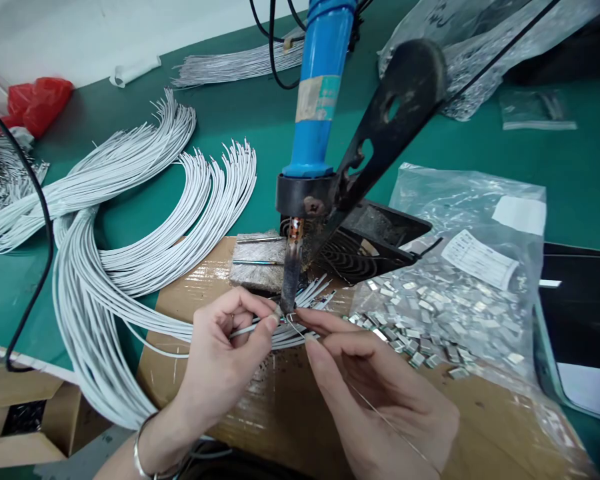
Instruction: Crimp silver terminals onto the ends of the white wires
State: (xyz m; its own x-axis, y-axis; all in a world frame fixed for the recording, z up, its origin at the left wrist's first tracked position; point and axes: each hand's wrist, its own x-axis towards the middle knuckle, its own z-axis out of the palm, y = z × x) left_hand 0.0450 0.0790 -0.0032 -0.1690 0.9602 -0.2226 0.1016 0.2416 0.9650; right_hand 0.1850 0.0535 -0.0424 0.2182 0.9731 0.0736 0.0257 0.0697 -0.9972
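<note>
We are finding a green bench mat [280,150] spanning the work area, with a brown cardboard sheet [280,433] covering its near part. White cable bundles [93,320] are curving across the left side, some strands reaching the cardboard. On the right, a clear plastic bag [430,190] is lying with small metal connectors [407,337] in and around its near edge. A blue-handled soldering iron [317,100] is pointing down at centre, its tip standing between both hands' fingertips; we are not able to confirm contact. The right hand [380,377] is curling, thumb and fingers pinching a thin wire [385,421]. The left hand [227,357] is pinching a white cable [243,330] near its end, just beside the tip. A grey block [254,273] is sitting beyond it.
</note>
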